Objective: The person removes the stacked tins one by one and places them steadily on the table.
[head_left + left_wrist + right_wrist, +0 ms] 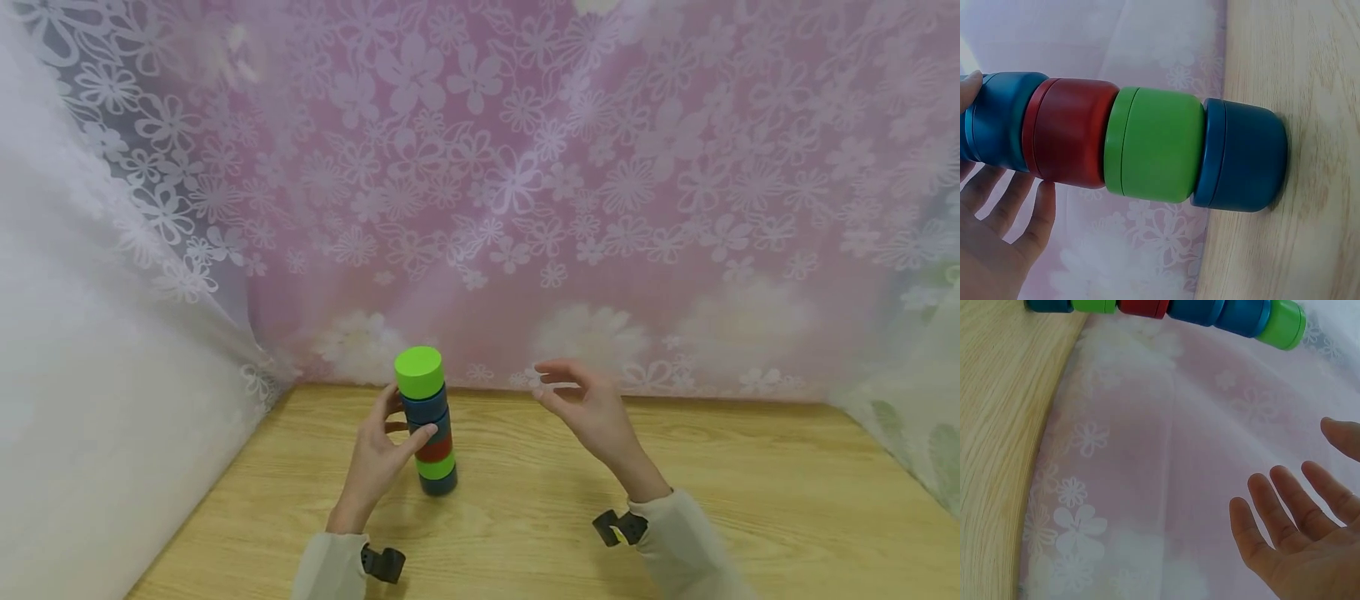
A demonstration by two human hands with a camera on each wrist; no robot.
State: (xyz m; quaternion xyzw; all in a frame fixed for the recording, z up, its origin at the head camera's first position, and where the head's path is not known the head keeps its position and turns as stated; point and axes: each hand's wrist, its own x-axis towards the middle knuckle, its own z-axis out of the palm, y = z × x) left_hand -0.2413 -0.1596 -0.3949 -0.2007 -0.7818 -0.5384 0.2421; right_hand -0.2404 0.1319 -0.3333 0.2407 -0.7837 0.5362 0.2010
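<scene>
A tower of several small round lidded tins stands on the wooden table, leaning slightly. From the bottom come a dark blue tin (1250, 156), a green tin (1160, 147), a red tin (1075, 132), two more blue ones, the lower of these (1010, 119) beside my fingers, and a bright green tin (420, 375) on top. My left hand (377, 458) holds the tower around its blue middle, thumb in front, fingers on the far side. To the right, my right hand (596, 417) hovers over the table with fingers spread and nothing in it.
Light wood-grain table (525, 533) carries the tower. Behind it hangs a pink flowered curtain (540, 208), with a white sheet (97, 375) along the left side. Each wrist bears a black camera mount, such as the left one (384, 564).
</scene>
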